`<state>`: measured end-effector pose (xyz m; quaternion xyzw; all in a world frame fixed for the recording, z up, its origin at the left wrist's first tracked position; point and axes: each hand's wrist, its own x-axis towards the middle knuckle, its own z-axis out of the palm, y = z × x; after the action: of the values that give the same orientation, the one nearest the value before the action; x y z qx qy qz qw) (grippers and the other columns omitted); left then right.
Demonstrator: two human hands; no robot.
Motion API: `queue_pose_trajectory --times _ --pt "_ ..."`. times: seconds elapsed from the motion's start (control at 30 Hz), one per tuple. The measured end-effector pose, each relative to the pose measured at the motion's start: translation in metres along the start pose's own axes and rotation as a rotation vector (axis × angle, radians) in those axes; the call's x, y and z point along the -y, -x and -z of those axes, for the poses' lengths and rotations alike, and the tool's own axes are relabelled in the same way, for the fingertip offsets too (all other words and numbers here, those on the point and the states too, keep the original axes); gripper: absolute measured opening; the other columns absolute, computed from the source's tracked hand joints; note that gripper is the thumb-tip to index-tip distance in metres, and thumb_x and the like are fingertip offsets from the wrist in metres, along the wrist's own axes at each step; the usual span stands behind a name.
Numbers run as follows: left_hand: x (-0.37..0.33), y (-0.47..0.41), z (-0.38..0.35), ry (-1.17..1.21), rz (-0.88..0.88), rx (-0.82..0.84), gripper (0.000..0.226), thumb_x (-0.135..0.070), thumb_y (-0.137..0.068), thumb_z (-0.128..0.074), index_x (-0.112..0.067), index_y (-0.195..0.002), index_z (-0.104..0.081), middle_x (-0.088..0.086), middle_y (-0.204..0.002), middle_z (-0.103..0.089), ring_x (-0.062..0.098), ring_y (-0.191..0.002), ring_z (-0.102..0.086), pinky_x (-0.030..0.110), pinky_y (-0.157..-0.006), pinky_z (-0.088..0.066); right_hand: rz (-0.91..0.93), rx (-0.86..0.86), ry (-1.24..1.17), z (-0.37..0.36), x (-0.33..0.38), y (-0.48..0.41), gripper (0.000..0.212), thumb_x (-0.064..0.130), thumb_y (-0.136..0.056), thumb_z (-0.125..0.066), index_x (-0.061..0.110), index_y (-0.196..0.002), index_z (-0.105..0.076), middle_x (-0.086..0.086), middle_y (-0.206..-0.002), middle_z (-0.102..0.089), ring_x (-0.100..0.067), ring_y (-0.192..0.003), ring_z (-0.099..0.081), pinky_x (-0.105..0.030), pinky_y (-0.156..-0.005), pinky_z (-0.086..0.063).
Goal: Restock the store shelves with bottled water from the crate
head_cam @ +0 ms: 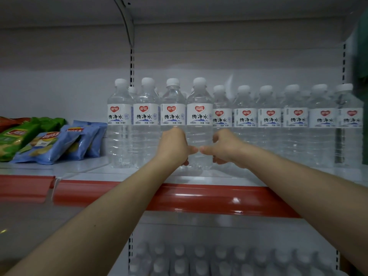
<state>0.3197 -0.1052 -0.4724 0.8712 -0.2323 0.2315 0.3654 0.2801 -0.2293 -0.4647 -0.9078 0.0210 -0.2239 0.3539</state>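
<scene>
A clear water bottle (199, 116) with a white cap and white label stands at the front of the white shelf (229, 174), fourth in a front row of like bottles. My left hand (175, 146) grips its lower part from the left. My right hand (225, 148) grips it from the right. The two thumbs nearly meet across the bottle's front. A longer row of bottles (294, 118) stands further back to the right. The crate is out of view.
Blue and green chip bags (49, 142) lie on the same shelf to the left. A red price strip (219, 198) runs along the shelf's front edge. Several more bottles (199, 259) fill the shelf below. Another shelf board sits overhead.
</scene>
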Motion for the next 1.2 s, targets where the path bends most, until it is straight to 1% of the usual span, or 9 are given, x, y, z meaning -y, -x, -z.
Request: queue_pose_trajectory --times 0.13,0.27,0.4,0.5,0.6,0.7,0.87,1.0,1.2 --pt "0.001 0.001 -0.001 -0.004 -0.008 -0.005 0.030 -0.023 -0.086 -0.066 0.007 -0.083 -0.067 0.018 -0.077 -0.072 0.024 -0.071 -0.071 0.033 -0.074 -0.058 -0.031 0.025 0.038 0.001 0.000 0.001 0.030 0.029 -0.089 -0.062 0.003 -0.091 -0.046 -0.015 -0.080 -0.059 -0.026 -0.073 -0.064 -0.040 -0.079 -0.057" --pt "-0.001 0.002 0.000 -0.011 -0.006 -0.004 0.029 -0.022 -0.086 -0.066 0.006 -0.085 -0.066 0.019 -0.080 -0.072 0.024 -0.073 -0.071 0.034 -0.076 -0.057 -0.027 0.021 0.053 0.000 0.000 0.003 0.041 0.029 -0.089 -0.061 -0.009 -0.103 -0.056 -0.023 -0.082 -0.065 -0.032 -0.080 -0.068 -0.041 -0.079 -0.057" --pt "-0.003 0.003 0.002 -0.005 0.012 0.017 0.028 -0.022 -0.086 -0.065 0.006 -0.085 -0.066 0.018 -0.080 -0.072 0.024 -0.075 -0.071 0.033 -0.076 -0.057 -0.048 0.029 0.030 0.000 0.001 0.004 0.039 0.028 -0.089 -0.061 -0.008 -0.105 -0.055 -0.018 -0.076 -0.062 -0.027 -0.073 -0.065 -0.039 -0.080 -0.057" --pt "-0.003 0.003 0.004 0.007 0.033 0.039 0.029 -0.021 -0.086 -0.065 0.007 -0.085 -0.067 0.017 -0.080 -0.072 0.024 -0.076 -0.071 0.035 -0.076 -0.058 -0.062 0.045 0.030 0.001 0.003 0.006 0.033 0.024 -0.090 -0.061 -0.006 -0.101 -0.054 -0.018 -0.084 -0.062 -0.025 -0.076 -0.064 -0.038 -0.083 -0.056" --pt "-0.002 0.005 0.004 -0.014 0.029 0.051 0.031 -0.022 -0.089 -0.062 0.008 -0.086 -0.067 0.018 -0.080 -0.072 0.026 -0.076 -0.071 0.037 -0.075 -0.058 -0.052 0.035 0.067 -0.001 0.003 0.009 0.024 0.020 -0.091 -0.059 0.000 -0.080 -0.052 -0.017 -0.082 -0.059 -0.027 -0.078 -0.063 -0.038 -0.082 -0.056" --pt "-0.002 0.008 0.004 -0.041 0.018 0.048 0.028 -0.021 -0.091 -0.059 0.006 -0.090 -0.063 0.021 -0.082 -0.071 0.027 -0.075 -0.071 0.037 -0.074 -0.058 -0.033 -0.001 0.106 -0.003 0.004 0.011 0.034 0.022 -0.090 -0.060 0.007 -0.064 -0.044 -0.011 -0.067 -0.052 -0.025 -0.068 -0.058 -0.035 -0.069 -0.054" --pt "-0.003 0.019 0.013 -0.080 -0.068 -0.074 0.027 -0.023 -0.091 -0.058 0.002 -0.087 -0.066 0.018 -0.080 -0.071 0.028 -0.077 -0.069 0.034 -0.071 -0.056 0.002 -0.008 0.075 0.002 0.005 0.019 0.036 0.025 -0.089 -0.061 0.006 -0.064 -0.045 -0.011 -0.065 -0.054 -0.026 -0.074 -0.060 -0.039 -0.078 -0.054" --pt "-0.004 0.029 0.014 -0.145 -0.132 -0.139 0.025 -0.025 -0.091 -0.057 -0.003 -0.091 -0.068 0.012 -0.086 -0.070 0.027 -0.081 -0.065 0.033 -0.073 -0.052 0.018 -0.012 0.049 0.001 0.000 0.023 0.034 0.018 -0.090 -0.059 0.008 -0.061 -0.043 -0.010 -0.063 -0.050 -0.026 -0.075 -0.058 -0.044 -0.083 -0.053" --pt "-0.003 0.037 0.016 -0.151 -0.162 -0.140 0.025 -0.023 -0.092 -0.055 -0.001 -0.095 -0.068 0.013 -0.091 -0.070 0.027 -0.085 -0.064 0.033 -0.076 -0.053 0.095 -0.072 0.105 0.004 -0.003 0.026 0.037 0.017 -0.090 -0.058 0.010 -0.058 -0.040 -0.008 -0.060 -0.043 -0.022 -0.073 -0.049 -0.033 -0.067 -0.040"
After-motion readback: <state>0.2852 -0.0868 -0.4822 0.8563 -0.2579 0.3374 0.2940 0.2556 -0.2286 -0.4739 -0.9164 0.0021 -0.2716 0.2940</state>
